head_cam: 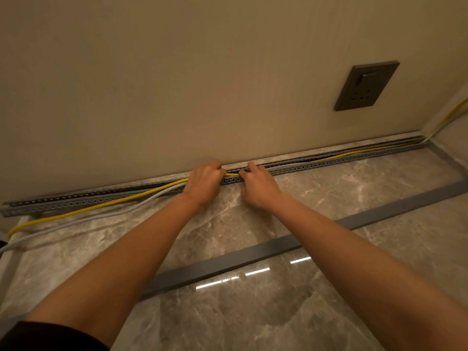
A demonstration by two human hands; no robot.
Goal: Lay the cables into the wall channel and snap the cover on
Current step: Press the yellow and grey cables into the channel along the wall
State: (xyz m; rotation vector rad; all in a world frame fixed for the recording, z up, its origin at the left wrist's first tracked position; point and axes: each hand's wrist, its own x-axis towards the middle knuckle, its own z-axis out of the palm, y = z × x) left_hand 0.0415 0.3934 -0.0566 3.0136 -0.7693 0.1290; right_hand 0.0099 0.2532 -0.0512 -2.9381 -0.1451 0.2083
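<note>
Grey slotted channel [329, 165] runs along the back edge of the marble floor [253, 312], tight against the foot of the beige wall [177, 72]. The person is reaching down to it with both bare arms stretched out almost straight, forearms angling in towards each other so the hands meet near the channel's middle.

The left hand [205, 182] sits knuckles-up over the channel, fingers curled in and pinching the yellow cable [232, 174]. The right hand [258, 187] is just beside it, wrist on the floor side, fingers bent narrow and gripping the same cable. Only a short bare stretch of yellow shows between the two hands.

To the right of the hands the yellow cable lies down inside the channel and runs to the floor's back right corner. To the left it is out of the channel, trailing across the floor to the left edge with a grey cable [76, 222] alongside it.

The cover [253, 253], a long grey strip, lies flat on the floor well apart from the channel, slanting from the near left towards the right edge and passing under both forearms. A dark socket plate [367, 86] is on the wall up to the right.
</note>
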